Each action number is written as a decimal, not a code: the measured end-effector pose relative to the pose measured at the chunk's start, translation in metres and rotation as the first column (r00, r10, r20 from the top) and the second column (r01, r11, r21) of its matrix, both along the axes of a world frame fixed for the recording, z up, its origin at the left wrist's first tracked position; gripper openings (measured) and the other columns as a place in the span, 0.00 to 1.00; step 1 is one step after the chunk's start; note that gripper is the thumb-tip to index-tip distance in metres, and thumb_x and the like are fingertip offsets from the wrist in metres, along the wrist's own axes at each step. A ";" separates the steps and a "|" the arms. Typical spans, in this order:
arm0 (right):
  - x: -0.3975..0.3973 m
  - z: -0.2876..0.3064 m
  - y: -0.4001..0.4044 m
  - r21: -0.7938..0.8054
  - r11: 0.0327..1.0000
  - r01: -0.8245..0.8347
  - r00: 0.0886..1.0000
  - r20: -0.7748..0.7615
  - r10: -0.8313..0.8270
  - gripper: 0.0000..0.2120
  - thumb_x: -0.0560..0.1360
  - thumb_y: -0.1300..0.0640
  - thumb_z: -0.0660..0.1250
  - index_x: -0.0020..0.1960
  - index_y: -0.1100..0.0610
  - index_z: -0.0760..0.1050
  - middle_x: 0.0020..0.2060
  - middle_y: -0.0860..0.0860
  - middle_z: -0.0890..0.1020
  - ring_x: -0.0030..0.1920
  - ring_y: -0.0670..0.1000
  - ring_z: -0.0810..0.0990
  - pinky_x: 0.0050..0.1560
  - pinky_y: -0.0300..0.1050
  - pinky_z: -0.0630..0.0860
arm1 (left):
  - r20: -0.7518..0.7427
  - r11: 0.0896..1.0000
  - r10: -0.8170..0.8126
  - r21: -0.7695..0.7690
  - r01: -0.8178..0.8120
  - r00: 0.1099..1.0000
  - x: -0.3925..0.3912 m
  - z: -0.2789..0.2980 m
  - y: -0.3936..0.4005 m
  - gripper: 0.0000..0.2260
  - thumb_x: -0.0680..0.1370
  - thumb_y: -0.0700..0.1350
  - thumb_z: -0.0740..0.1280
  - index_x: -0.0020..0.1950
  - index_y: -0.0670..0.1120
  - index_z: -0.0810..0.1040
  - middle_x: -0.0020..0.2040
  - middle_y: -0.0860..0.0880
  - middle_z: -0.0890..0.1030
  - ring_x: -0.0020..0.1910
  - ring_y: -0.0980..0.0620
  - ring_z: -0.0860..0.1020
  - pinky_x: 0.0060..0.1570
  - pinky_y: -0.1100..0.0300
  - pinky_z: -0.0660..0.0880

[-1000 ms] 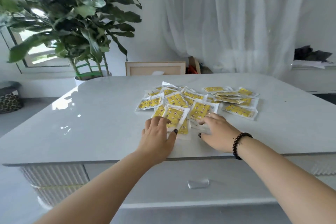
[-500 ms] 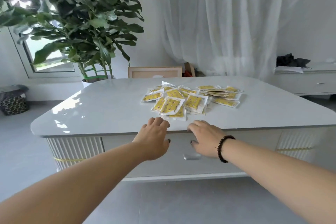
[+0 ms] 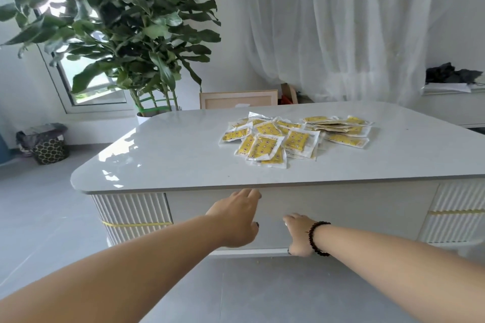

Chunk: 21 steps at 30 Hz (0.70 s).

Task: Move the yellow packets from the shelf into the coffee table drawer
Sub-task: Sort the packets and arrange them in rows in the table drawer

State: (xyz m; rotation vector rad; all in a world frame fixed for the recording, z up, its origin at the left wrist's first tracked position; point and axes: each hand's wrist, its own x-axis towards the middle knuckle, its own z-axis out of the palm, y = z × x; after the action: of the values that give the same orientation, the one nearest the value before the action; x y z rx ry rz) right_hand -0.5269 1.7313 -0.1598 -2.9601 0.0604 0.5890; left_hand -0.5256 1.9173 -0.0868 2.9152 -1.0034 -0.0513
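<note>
Several yellow packets (image 3: pixel 294 139) lie in a loose pile on the white coffee table top (image 3: pixel 170 155). Below the top, the drawer front (image 3: pixel 354 207) sits flush and closed. My left hand (image 3: pixel 236 217) reaches to the upper part of the drawer front, its fingertips just under the table's edge, and holds nothing. My right hand (image 3: pixel 298 235), with a black bead bracelet on the wrist, is lower on the drawer front. Its fingers are curled where the drawer handle is, and the handle is hidden behind them.
A tall potted plant (image 3: pixel 126 34) stands behind the table's left end, with a patterned basket (image 3: pixel 49 149) on the floor further left. A wooden frame (image 3: pixel 237 99) leans behind the table. White curtains hang at the back, and a low cabinet (image 3: pixel 451 107) stands at the right. Grey floor lies in front.
Both hands left the packets, came back over the table's front edge and dropped to the drawer front. My view pulled back and lower. The packets stayed put.
</note>
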 end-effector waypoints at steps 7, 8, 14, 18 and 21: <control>0.002 0.005 -0.005 0.028 0.999 0.027 1.000 -0.007 -0.027 0.22 0.75 0.60 0.62 0.67 0.60 0.62 0.61 0.53 0.72 0.52 0.54 0.74 0.47 0.43 0.71 | 0.042 1.000 0.003 0.015 -0.004 0.999 0.014 -0.013 0.011 0.27 0.79 0.49 0.62 0.75 0.46 0.57 0.71 0.48 0.62 0.71 0.47 0.63 0.63 0.51 0.71; 0.000 0.005 -0.005 0.033 0.999 0.026 1.000 0.001 -0.027 0.23 0.75 0.59 0.62 0.68 0.60 0.61 0.62 0.54 0.71 0.55 0.55 0.74 0.49 0.43 0.71 | 0.050 1.000 -0.001 0.011 0.001 0.999 0.015 -0.013 0.012 0.27 0.79 0.49 0.62 0.75 0.46 0.57 0.72 0.48 0.62 0.71 0.47 0.62 0.63 0.52 0.70; -0.017 0.011 -0.004 0.065 0.998 0.003 1.000 -0.008 -0.002 0.16 0.74 0.58 0.63 0.60 0.56 0.65 0.56 0.52 0.74 0.48 0.55 0.77 0.41 0.45 0.75 | 0.115 0.999 -0.011 0.038 0.007 0.993 0.017 -0.016 0.012 0.26 0.78 0.50 0.61 0.74 0.46 0.58 0.70 0.48 0.63 0.70 0.46 0.61 0.66 0.54 0.67; -0.034 0.026 0.002 -0.081 0.984 -0.158 0.987 -0.005 0.158 0.06 0.75 0.60 0.60 0.41 0.52 0.70 0.38 0.50 0.75 0.42 0.55 0.75 0.41 0.43 0.74 | 0.239 0.999 -0.008 0.049 -0.004 0.971 0.017 -0.013 0.010 0.21 0.79 0.52 0.60 0.69 0.47 0.64 0.65 0.48 0.68 0.64 0.47 0.66 0.63 0.55 0.67; -0.044 0.048 0.007 -0.031 0.982 -0.184 0.935 0.302 0.185 0.12 0.77 0.58 0.59 0.58 0.52 0.75 0.51 0.50 0.80 0.50 0.53 0.79 0.49 0.44 0.77 | 0.216 0.997 -0.013 0.081 -0.004 0.976 0.019 -0.008 0.011 0.17 0.80 0.55 0.60 0.66 0.49 0.69 0.62 0.50 0.74 0.63 0.48 0.69 0.62 0.55 0.67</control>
State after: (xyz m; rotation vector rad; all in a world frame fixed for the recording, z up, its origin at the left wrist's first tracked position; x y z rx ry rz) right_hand -0.5709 1.7383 -0.1122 -3.0396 -0.2486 0.1429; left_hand -0.5065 1.9279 -0.0951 3.0435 -1.0600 0.2368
